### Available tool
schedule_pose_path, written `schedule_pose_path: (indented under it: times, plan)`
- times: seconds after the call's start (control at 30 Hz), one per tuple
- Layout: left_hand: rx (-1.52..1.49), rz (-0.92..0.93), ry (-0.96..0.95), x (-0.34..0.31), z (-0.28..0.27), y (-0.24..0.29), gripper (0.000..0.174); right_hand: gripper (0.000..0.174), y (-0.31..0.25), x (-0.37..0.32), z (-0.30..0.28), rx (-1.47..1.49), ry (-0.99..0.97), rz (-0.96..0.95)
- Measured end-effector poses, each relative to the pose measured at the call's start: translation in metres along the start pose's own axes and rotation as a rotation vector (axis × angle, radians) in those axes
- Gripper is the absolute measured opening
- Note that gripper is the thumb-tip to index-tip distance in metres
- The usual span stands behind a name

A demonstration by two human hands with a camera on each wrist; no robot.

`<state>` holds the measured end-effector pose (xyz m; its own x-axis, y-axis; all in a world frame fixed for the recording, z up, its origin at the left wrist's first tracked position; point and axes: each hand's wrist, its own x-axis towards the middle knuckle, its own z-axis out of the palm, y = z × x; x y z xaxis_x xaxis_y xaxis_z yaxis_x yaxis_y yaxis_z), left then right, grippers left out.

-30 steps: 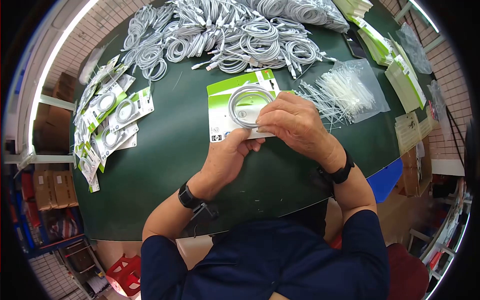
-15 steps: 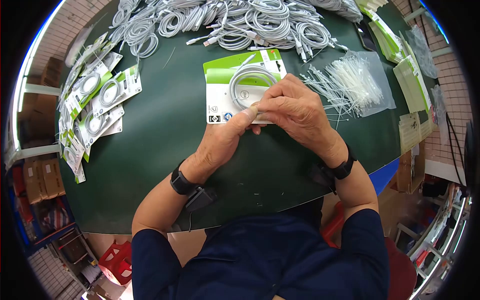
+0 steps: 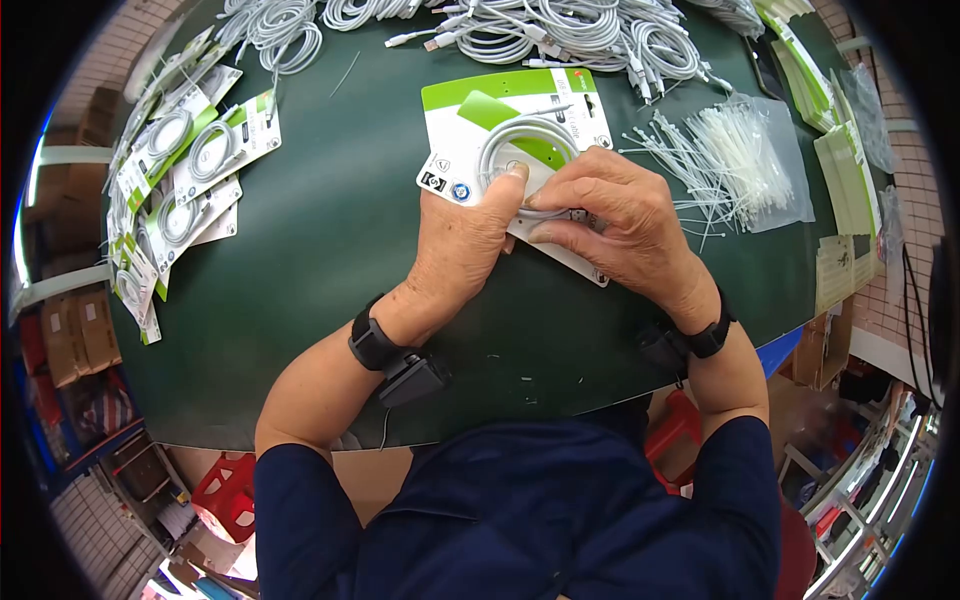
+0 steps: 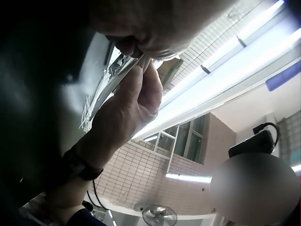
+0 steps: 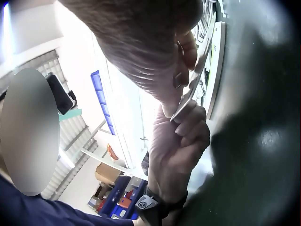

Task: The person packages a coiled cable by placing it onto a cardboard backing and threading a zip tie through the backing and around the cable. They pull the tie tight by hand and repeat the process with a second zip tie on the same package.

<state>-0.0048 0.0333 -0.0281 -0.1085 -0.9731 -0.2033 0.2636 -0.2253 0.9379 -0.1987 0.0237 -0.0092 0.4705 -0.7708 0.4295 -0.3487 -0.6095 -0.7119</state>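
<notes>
In the head view a green and white printed card (image 3: pixel 450 140) lies tilted between the hands, with a coiled light grey cable (image 3: pixel 487 150) on its face. The left hand (image 3: pixel 455 240) grips the card's lower left part, thumb on top over the coil and fingers underneath. The right hand (image 3: pixel 630 225) pinches the coil at its lower right with thumb and fingers, over the card's lower edge. In the left wrist view the right hand (image 4: pixel 117 113) pinches at the card's edge. The right wrist view shows the left hand (image 5: pixel 181 146) with fingers curled behind the card (image 5: pixel 200 70).
Many coiled cables (image 3: pixel 560 30) are heaped at the back of the green table (image 3: pixel 300 250). Carded cables (image 3: pixel 215 150) overlap at the left. White cable ties (image 3: pixel 735 165) lie on a clear bag at the right, near stacked cards (image 3: pixel 845 170) and a phone (image 3: pixel 766 68).
The card has turned clockwise, its lower right corner now pointing down. The left thumb has moved up onto the coil, and the right hand has shifted right along it.
</notes>
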Motion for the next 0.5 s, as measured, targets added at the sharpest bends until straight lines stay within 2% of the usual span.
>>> schedule_pose_path:
  times: [0.5]
  plan:
    - [-0.001, -0.025, -0.027, 0.0011, -0.0021, -0.0047, 0.030, 0.022, -0.0067, -0.0058, 0.0066, 0.136, -0.031, 0.213]
